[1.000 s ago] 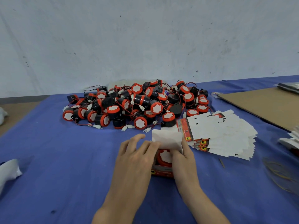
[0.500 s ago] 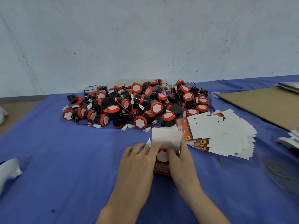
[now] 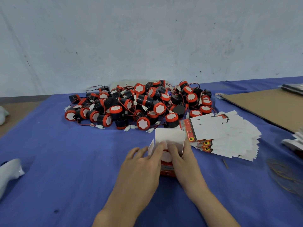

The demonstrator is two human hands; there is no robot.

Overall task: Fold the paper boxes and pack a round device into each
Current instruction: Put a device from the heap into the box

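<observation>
A small red and white paper box [image 3: 167, 169] stands on the blue cloth with a round red device [image 3: 166, 157] inside it and its white lid flap [image 3: 169, 135] upright. My left hand [image 3: 142, 163] holds the box's left side, fingers on the left side flap. My right hand [image 3: 183, 158] holds the right side, fingertips pressing over the device at the opening. Behind lies a pile of round black and red devices [image 3: 139, 105] with wires. A fanned stack of flat unfolded boxes [image 3: 221, 136] lies to the right.
A brown cardboard sheet [image 3: 268, 107] lies at the back right. Yellow rubber bands [image 3: 285, 174] sit at the right edge, white items [image 3: 295, 141] beside them. A white plastic bag [image 3: 9, 171] lies at the left. A grey wall rises behind the table.
Both hands have drawn closer together on the box, and their fingers have come over the device at the opening. The side flaps now stand up beside the fingers.
</observation>
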